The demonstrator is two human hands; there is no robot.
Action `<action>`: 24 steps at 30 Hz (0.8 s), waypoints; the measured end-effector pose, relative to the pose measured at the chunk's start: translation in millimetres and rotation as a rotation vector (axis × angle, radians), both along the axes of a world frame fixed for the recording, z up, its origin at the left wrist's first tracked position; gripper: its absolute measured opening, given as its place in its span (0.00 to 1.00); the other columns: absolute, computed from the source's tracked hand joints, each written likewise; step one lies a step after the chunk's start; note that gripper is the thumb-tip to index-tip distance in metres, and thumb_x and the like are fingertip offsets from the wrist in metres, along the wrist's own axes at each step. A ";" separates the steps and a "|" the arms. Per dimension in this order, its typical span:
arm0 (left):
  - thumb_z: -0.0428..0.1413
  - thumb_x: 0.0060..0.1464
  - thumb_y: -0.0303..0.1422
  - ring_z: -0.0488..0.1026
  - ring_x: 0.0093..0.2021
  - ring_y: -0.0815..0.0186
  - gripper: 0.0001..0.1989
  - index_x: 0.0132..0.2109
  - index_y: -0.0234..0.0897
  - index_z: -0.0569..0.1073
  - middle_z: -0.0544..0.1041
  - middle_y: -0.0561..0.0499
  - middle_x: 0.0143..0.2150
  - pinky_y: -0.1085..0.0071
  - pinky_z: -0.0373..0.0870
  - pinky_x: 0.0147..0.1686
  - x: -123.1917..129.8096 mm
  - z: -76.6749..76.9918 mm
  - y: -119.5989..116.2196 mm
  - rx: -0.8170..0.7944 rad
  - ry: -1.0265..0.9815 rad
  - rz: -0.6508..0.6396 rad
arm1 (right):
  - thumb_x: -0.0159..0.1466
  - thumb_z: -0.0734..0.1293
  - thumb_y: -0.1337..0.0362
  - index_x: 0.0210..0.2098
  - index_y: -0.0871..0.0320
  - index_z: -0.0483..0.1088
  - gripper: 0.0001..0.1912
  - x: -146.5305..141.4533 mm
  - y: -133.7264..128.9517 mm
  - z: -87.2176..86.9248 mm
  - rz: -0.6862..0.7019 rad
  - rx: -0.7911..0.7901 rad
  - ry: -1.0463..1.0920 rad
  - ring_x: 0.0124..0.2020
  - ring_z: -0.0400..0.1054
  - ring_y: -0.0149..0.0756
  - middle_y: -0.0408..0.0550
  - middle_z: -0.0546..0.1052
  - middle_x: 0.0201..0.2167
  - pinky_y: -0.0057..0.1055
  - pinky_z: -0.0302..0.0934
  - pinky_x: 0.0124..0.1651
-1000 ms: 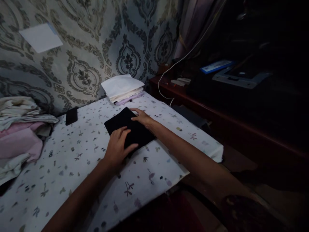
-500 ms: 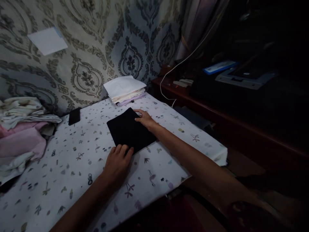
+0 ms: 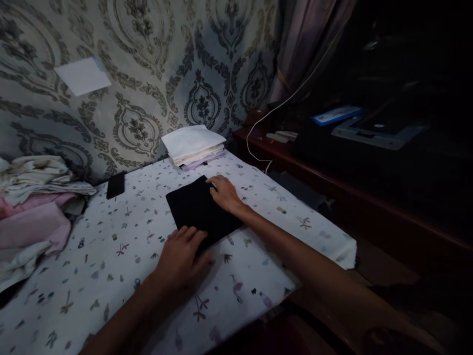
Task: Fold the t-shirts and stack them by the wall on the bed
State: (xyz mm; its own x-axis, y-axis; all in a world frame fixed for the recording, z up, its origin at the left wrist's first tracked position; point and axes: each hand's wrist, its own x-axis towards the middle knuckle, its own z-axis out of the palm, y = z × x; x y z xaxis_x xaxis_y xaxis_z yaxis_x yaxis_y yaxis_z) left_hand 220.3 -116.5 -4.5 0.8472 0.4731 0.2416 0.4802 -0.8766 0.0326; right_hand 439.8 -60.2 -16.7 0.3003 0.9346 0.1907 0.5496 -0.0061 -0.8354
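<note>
A folded black cloth lies flat on the patterned white sheet, squared off into a compact shape. My left hand rests at its near left edge, fingertips on the fabric and thumb held apart. At the far right edge, my right hand lies over the cloth with its fingers slightly bent and spread, gripping nothing visible. Behind the cloth sits a neat stack of folded white, cream and lilac fabric.
A loose heap of pink and cream clothes lies at the left. A black phone is near the patterned wall. To the right stands a dark red wooden table, with a white cable hanging over it.
My left thumb has moved off the cloth and away from the fingers. My right hand stays at the far right edge. The whole view has shifted slightly.
</note>
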 end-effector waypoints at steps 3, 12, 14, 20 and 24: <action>0.46 0.67 0.37 0.75 0.45 0.55 0.15 0.50 0.36 0.73 0.78 0.43 0.44 0.55 0.73 0.47 14.5 -1.3 27.4 -0.052 -0.134 0.052 | 0.67 0.58 0.72 0.55 0.58 0.74 0.21 -12.7 9.4 7.6 0.149 -0.013 -0.344 0.65 0.60 0.41 0.54 0.71 0.61 0.39 0.52 0.68; 0.47 0.67 0.44 0.54 0.72 0.48 0.30 0.67 0.27 0.59 0.60 0.28 0.70 0.44 0.56 0.67 27.7 -65.2 68.9 -0.001 -0.134 0.110 | 0.74 0.53 0.60 0.66 0.61 0.63 0.25 -22.3 27.7 -16.1 0.236 -0.164 -0.643 0.73 0.45 0.50 0.60 0.60 0.70 0.53 0.44 0.69; 0.47 0.65 0.50 0.52 0.73 0.47 0.36 0.68 0.26 0.57 0.59 0.27 0.70 0.43 0.53 0.68 22.6 -66.0 75.8 -0.018 -0.115 0.139 | 0.74 0.53 0.58 0.67 0.60 0.61 0.26 -21.5 27.6 -17.3 0.231 -0.191 -0.663 0.74 0.43 0.51 0.60 0.58 0.71 0.53 0.44 0.69; 0.43 0.65 0.54 0.47 0.74 0.49 0.39 0.70 0.26 0.56 0.53 0.27 0.72 0.45 0.47 0.69 17.0 -58.6 133.9 -0.158 -0.021 0.324 | 0.74 0.52 0.55 0.68 0.58 0.60 0.27 -19.8 30.3 -20.2 0.248 -0.193 -0.652 0.73 0.43 0.52 0.59 0.57 0.71 0.55 0.44 0.69; 0.41 0.67 0.51 0.47 0.74 0.49 0.36 0.70 0.27 0.56 0.53 0.29 0.73 0.44 0.45 0.69 21.7 -47.2 166.0 -0.248 0.018 0.461 | 0.74 0.52 0.54 0.68 0.56 0.60 0.27 -19.0 32.0 -23.9 0.247 -0.180 -0.662 0.73 0.44 0.52 0.56 0.58 0.71 0.54 0.45 0.69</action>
